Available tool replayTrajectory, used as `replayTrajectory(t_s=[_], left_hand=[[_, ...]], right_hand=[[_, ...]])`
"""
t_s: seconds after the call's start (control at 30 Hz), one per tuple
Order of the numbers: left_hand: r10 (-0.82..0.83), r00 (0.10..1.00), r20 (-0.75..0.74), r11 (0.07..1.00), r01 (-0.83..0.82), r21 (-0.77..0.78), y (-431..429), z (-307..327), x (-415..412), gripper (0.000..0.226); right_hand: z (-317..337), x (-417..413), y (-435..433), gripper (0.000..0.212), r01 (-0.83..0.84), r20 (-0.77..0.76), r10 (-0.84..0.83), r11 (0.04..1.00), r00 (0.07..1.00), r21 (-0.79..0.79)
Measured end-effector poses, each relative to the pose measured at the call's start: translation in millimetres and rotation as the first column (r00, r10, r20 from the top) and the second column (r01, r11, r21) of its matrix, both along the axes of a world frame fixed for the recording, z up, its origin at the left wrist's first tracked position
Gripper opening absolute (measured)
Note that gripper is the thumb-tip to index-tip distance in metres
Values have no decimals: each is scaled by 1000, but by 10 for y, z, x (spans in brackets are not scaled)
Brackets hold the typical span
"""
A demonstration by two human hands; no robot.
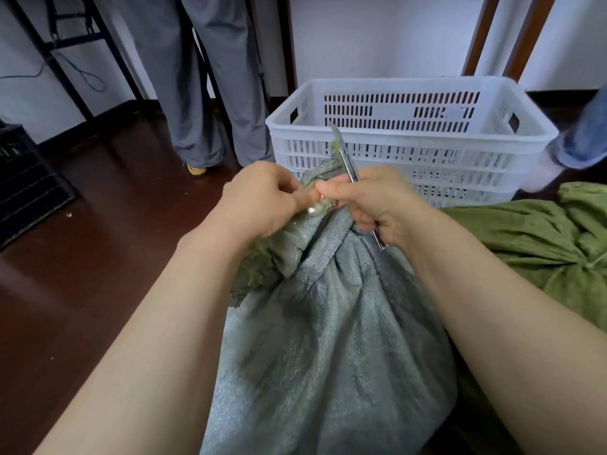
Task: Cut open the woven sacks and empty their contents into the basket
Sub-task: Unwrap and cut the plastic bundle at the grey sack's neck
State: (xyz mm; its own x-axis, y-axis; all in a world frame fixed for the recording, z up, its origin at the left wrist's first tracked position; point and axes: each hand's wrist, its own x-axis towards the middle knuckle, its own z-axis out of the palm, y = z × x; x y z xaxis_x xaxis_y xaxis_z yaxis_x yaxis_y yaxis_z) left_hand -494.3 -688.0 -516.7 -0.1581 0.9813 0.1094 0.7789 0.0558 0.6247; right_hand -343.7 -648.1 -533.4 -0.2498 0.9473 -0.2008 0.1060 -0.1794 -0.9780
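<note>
**A:** What is seen largest?

**B:** A grey-blue woven sack (328,339) is stood on the dark wooden floor (98,257) between the two forearms. Its top is gathered into a bunched neck (320,177), which is raised to the hands. A white slotted basket (410,142) is set just behind it. A green sack (525,238), tied shut, is laid to the right, near the basket's corner. Legs in grey trousers (203,93) are seen left of the basket, and a black crate (26,178) at the left edge

**A:** How is the neck held?

**B:** It is pinched by the left hand (262,198), whose fingers (295,188) are curled onto the bunched weave from the left. Something shiny, perhaps tape (313,208), is seen just below them. The right hand (381,198) is closed round a slim metal utility knife (345,156). Its thumb is laid forward across the neck, almost meeting the left fingers

**A:** And where is the blade?

**B:** It is pointed up and away, just right of the frayed tip of the neck, against the basket's near wall. Whether the weave is touched by the edge cannot be told
</note>
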Motion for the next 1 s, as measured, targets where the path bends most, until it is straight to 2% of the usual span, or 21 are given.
replayTrajectory(t_s=[0.07,0.17,0.23,0.33,0.57,0.8,0.9,1.0], left_hand=[[-33,994,108,999,37,-37,-16,9,7,24],[44,945,324,996,-16,-87,-34,-46,20,15],[138,887,441,990,-122,-65,-29,-65,31,19],[202,760,617,976,-205,-67,-30,-53,32,22],[278,612,740,960,-209,-188,-21,-33,24,13],[255,609,751,963,-232,-140,-16,-8,64,15],[224,615,756,969,-221,-108,-33,17,92,10],[223,622,750,967,-237,-90,-30,42,94,15]], right_hand=[[59,3,-4,33,-40,52,41,999,998,-4],[188,54,5,35,7,186,-19,998,982,64],[288,119,1,29,-13,247,-19,992,969,129],[406,185,-58,26,-157,368,89,975,926,158],[660,296,-154,18,-336,610,163,924,775,180],[757,328,-226,16,-380,759,111,906,641,188],[812,324,-269,14,-374,760,49,890,648,262],[871,292,-312,18,-381,756,30,876,654,295]])
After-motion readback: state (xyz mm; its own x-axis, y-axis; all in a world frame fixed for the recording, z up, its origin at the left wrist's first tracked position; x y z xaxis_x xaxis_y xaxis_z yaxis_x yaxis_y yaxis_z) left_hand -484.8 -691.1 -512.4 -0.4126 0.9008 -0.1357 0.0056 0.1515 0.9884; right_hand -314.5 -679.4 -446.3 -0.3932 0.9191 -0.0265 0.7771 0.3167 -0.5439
